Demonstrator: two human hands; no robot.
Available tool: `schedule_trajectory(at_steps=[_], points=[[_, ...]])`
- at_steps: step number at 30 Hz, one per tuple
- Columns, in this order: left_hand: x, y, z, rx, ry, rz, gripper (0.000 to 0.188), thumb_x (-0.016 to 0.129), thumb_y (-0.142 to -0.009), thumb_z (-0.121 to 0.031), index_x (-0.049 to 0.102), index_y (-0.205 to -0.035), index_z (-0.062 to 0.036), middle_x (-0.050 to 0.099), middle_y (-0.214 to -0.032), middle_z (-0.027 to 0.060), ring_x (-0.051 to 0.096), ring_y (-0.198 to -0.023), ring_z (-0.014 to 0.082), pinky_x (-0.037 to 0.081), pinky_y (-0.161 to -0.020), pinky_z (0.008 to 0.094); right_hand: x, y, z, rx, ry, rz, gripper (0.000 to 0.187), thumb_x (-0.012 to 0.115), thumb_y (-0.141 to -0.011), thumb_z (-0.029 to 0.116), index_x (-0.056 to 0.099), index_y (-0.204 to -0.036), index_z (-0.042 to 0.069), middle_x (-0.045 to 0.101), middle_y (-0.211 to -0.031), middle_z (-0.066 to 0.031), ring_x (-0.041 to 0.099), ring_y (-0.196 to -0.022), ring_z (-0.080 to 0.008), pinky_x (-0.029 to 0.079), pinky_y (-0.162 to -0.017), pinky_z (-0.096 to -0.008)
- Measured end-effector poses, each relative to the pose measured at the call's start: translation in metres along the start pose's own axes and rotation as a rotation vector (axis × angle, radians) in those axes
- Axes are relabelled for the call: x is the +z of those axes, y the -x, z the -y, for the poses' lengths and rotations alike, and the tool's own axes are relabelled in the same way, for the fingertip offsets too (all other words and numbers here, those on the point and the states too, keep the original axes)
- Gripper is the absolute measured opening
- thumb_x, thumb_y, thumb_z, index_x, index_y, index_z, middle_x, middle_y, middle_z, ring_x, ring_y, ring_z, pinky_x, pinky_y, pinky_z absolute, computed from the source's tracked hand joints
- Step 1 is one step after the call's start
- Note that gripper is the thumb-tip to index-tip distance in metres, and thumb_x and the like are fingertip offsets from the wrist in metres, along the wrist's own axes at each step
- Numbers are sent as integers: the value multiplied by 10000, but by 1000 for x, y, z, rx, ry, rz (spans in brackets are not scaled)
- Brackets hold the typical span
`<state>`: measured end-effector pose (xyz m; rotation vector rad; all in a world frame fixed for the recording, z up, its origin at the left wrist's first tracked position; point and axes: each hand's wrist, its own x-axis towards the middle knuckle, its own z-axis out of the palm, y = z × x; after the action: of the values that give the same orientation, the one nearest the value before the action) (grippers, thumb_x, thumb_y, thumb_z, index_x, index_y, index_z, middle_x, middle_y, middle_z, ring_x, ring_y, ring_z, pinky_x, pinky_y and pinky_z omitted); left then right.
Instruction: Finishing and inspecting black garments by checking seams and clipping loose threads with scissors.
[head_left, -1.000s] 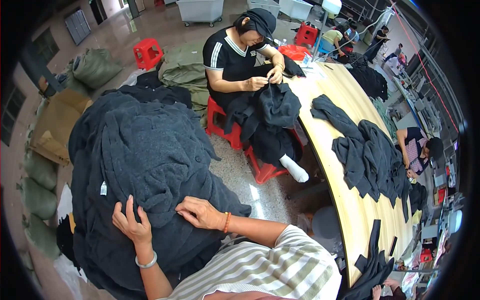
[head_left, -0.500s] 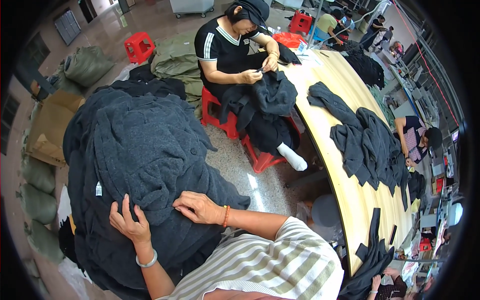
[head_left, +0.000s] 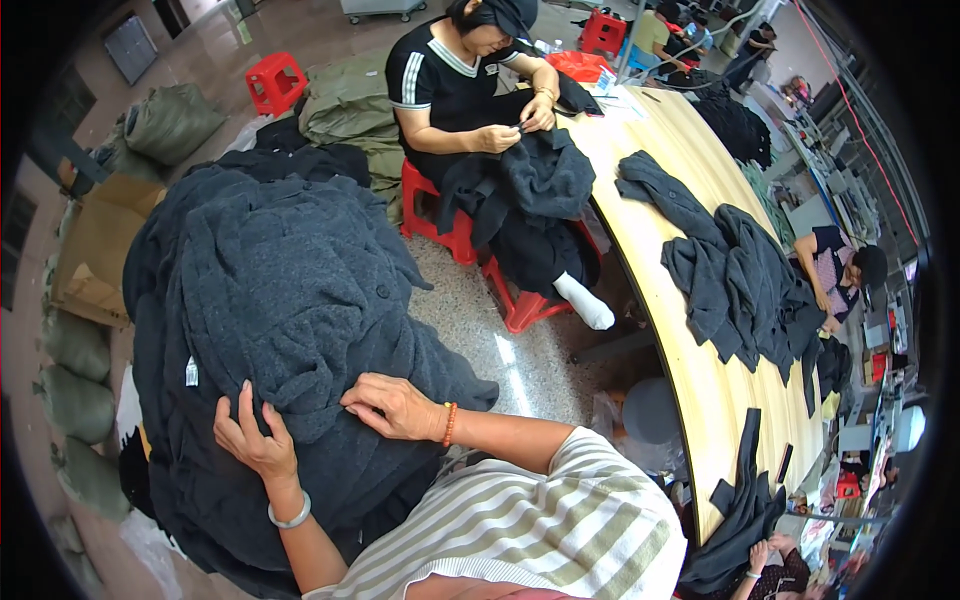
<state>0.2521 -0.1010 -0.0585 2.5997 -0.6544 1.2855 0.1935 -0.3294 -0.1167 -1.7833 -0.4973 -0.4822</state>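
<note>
In front of me rises a big heap of dark grey knit garments [head_left: 300,250], with a button showing near its right side and a small white label [head_left: 192,372] near its left. On the near side of the heap my left hand [head_left: 258,438] rests with its fingers spread on the cloth. A short way to its right, my right hand [head_left: 395,408] is closed, thumb and fingers pinching a fold of the top garment. The fingertips of that hand are partly hidden, so the exact part of the garment in them does not show.
A person [head_left: 465,90] on a red stool [head_left: 430,215] handles a dark garment beyond the heap. To the right, a long wooden table [head_left: 640,250] bears more dark garments [head_left: 740,270]. A cardboard box [head_left: 95,250] and stuffed green sacks [head_left: 75,400] stand at left.
The view has shifted slightly. Both hands stay at nearly the same place on the garment, the left still spread and the right still pinching.
</note>
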Motion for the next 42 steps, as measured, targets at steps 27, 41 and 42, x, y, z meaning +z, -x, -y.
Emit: schedule_trajectory(at_steps=[27, 41, 42], points=[[-8, 6, 0, -94, -6, 64, 357, 684, -820, -102, 718, -1175, -107, 601, -1195, 189, 572, -1096, 359, 416, -970, 450, 1, -4, -1, -18, -11, 5, 163, 675, -840, -14, 663, -994, 35, 623, -851, -105, 631, -763, -284, 521, -670, -362], [-253, 51, 32, -834, 647, -271, 195, 580, -942, -217, 553, -987, -29, 547, -1237, 232, 559, -1152, 280, 395, -1031, 436, -25, -17, 12, 397, -307, 85, 136, 584, -1000, 40, 660, -1098, -15, 676, -865, -45, 635, -725, -83, 534, -672, -214], [-277, 72, 25, -886, 608, -350, 247, 605, -961, -270, 561, -1005, -31, 531, -1277, 269, 561, -1161, 275, 406, -1024, 467, -33, -24, 13, 344, -273, 71, 140, 586, -1003, 50, 656, -1106, -13, 673, -846, -41, 630, -711, -79, 527, -658, -209]])
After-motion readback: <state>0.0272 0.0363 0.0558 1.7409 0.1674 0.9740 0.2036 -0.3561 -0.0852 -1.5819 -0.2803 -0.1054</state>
